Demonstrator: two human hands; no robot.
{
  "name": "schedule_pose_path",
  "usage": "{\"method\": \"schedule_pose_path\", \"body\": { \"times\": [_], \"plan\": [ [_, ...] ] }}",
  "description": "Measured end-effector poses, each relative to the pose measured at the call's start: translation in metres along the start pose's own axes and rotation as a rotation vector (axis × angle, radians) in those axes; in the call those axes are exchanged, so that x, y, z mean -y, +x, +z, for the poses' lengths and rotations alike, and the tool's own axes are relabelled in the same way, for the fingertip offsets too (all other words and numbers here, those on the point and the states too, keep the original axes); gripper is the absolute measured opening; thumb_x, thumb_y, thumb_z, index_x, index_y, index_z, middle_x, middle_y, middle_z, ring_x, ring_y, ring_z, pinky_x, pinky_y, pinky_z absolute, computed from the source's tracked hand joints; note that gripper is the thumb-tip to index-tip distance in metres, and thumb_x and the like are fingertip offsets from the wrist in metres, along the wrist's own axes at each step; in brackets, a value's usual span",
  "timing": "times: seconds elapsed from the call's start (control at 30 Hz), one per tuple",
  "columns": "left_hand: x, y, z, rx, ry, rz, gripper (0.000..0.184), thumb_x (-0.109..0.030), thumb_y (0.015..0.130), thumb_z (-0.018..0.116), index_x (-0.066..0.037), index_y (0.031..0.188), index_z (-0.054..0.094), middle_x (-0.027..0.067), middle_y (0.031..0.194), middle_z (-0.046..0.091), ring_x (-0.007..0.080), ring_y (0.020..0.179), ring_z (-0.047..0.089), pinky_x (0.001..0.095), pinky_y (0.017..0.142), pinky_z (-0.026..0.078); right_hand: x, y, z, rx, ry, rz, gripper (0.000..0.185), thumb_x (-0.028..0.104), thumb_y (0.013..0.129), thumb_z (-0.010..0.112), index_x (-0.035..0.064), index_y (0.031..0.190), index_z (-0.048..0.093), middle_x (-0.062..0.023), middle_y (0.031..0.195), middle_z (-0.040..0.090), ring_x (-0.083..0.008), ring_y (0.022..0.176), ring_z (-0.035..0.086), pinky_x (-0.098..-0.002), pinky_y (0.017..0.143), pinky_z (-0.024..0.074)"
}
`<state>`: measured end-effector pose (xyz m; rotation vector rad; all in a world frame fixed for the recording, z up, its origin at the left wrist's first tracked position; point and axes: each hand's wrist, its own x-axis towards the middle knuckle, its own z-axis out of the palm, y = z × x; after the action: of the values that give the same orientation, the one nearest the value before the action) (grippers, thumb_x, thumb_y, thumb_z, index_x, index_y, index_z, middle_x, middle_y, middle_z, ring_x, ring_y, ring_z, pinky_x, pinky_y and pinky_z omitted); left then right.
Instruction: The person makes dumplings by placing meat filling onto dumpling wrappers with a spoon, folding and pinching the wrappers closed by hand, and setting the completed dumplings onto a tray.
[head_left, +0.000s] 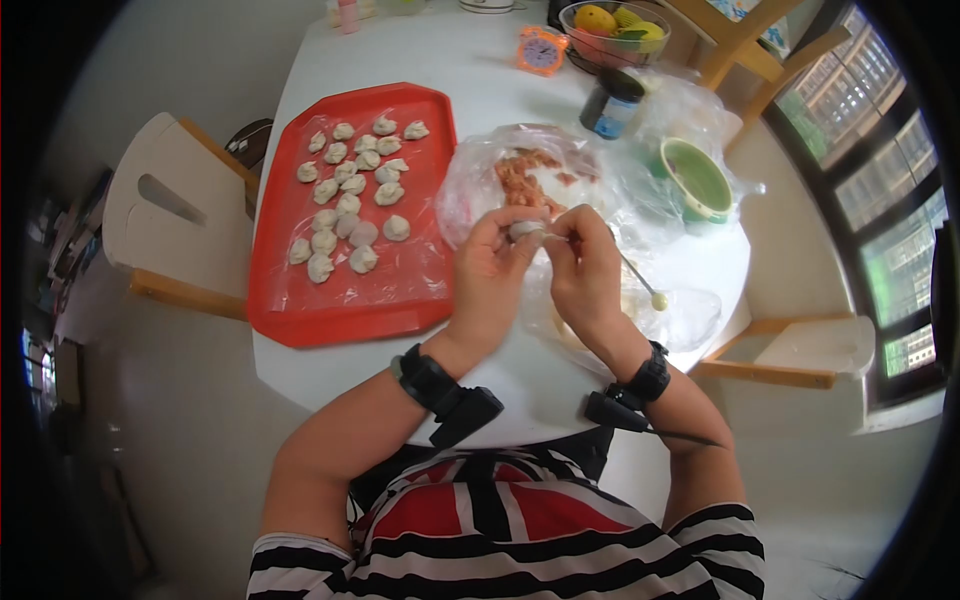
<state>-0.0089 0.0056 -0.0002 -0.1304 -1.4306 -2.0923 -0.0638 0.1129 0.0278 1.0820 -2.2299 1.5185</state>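
Observation:
A small pale dumpling [527, 229] is between my two hands, above the near edge of the meat filling. My left hand [488, 262] is closed, holding it with thumb and fingers. My right hand [588, 272] is closed too, its fingertips pinching at the dumpling's right side. A thin stick [640, 277] with a round pale end comes out past my right hand; whether that hand grips it I cannot tell. Just beyond my hands, pinkish minced meat [527, 178] lies in a clear plastic bag [470, 190]. Several finished dumplings [388, 193] sit on the red tray [350, 327] at left.
Behind the bag stand a dark jar [612, 103] and a green bowl [697, 180] among crumpled plastic. An orange clock [541, 51] and a fruit bowl [615, 33] are at the back. Chairs [178, 205] flank the white table [400, 385]. Pale material in plastic lies under my right wrist.

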Motion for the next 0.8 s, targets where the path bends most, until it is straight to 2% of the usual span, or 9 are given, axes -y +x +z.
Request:
{"method": "schedule_pose_path", "body": {
  "times": [0.17, 0.3, 0.37, 0.5, 0.57, 0.63, 0.8],
  "plan": [
    [0.003, -0.003, -0.003, 0.008, 0.022, -0.011, 0.030, -0.004, 0.099, 0.049, 0.001, 0.129, 0.048, 0.0103, 0.119, 0.058, 0.0127, 0.110, 0.056, 0.0262, 0.096, 0.046, 0.002, 0.003, 0.005, -0.010, 0.006, 0.011, 0.013, -0.009, 0.079, 0.060, 0.0001, 0.083, 0.051, -0.0121, 0.072, 0.056, -0.0208, 0.063, 0.055, -0.0320, 0.058, 0.0446],
    [0.005, -0.003, -0.005, -0.022, 0.175, 0.007, 0.037, -0.005, 0.100, 0.047, 0.002, 0.135, 0.044, 0.0103, 0.122, 0.058, 0.0111, 0.110, 0.055, 0.0252, 0.097, 0.044, 0.000, 0.007, 0.006, 0.003, 0.039, 0.008, 0.012, -0.007, 0.080, 0.063, -0.0001, 0.083, 0.054, -0.0088, 0.068, 0.058, -0.0150, 0.059, 0.056, -0.0290, 0.055, 0.0450],
    [0.005, -0.003, -0.006, -0.021, 0.228, 0.023, 0.039, -0.006, 0.100, 0.047, 0.002, 0.138, 0.042, 0.0103, 0.123, 0.057, 0.0108, 0.110, 0.055, 0.0251, 0.097, 0.044, -0.004, 0.007, 0.005, 0.040, 0.200, 0.119, 0.010, -0.003, 0.081, 0.065, -0.0007, 0.083, 0.056, -0.0053, 0.067, 0.059, -0.0107, 0.059, 0.057, -0.0262, 0.055, 0.0454],
    [0.005, -0.004, -0.007, -0.003, 0.277, -0.053, 0.041, -0.005, 0.100, 0.045, 0.003, 0.140, 0.039, 0.0106, 0.126, 0.057, 0.0115, 0.112, 0.054, 0.0260, 0.097, 0.044, 0.003, 0.009, -0.004, 0.114, 0.284, 0.202, 0.013, 0.001, 0.085, 0.066, -0.0001, 0.084, 0.053, -0.0032, 0.069, 0.059, -0.0081, 0.058, 0.057, -0.0234, 0.052, 0.0454],
    [0.006, -0.005, -0.008, 0.013, 0.334, -0.063, 0.042, -0.004, 0.100, 0.044, 0.003, 0.141, 0.038, 0.0111, 0.127, 0.056, 0.0118, 0.112, 0.054, 0.0263, 0.097, 0.044, 0.005, 0.010, -0.006, 0.130, 0.440, 0.302, 0.016, 0.002, 0.087, 0.064, 0.0008, 0.087, 0.049, -0.0035, 0.070, 0.059, -0.0069, 0.057, 0.056, -0.0218, 0.049, 0.0448],
    [0.001, -0.006, -0.005, 0.051, 0.407, -0.004, 0.042, -0.003, 0.100, 0.043, 0.003, 0.142, 0.037, 0.0125, 0.128, 0.056, 0.0118, 0.113, 0.054, 0.0265, 0.097, 0.045, 0.003, 0.011, -0.008, 0.154, 0.442, 0.299, 0.016, 0.002, 0.087, 0.063, 0.0014, 0.088, 0.047, -0.0037, 0.071, 0.059, -0.0066, 0.056, 0.055, -0.0215, 0.048, 0.0446],
    [0.011, -0.004, -0.008, 0.070, 0.300, -0.063, 0.044, -0.002, 0.100, 0.043, 0.001, 0.143, 0.036, 0.0122, 0.127, 0.056, 0.0119, 0.112, 0.054, 0.0262, 0.097, 0.044, 0.003, 0.011, -0.010, 0.177, 0.439, 0.330, 0.015, 0.001, 0.088, 0.061, 0.0013, 0.089, 0.046, -0.0047, 0.072, 0.059, -0.0066, 0.055, 0.055, -0.0217, 0.047, 0.0449]
  ]
}}
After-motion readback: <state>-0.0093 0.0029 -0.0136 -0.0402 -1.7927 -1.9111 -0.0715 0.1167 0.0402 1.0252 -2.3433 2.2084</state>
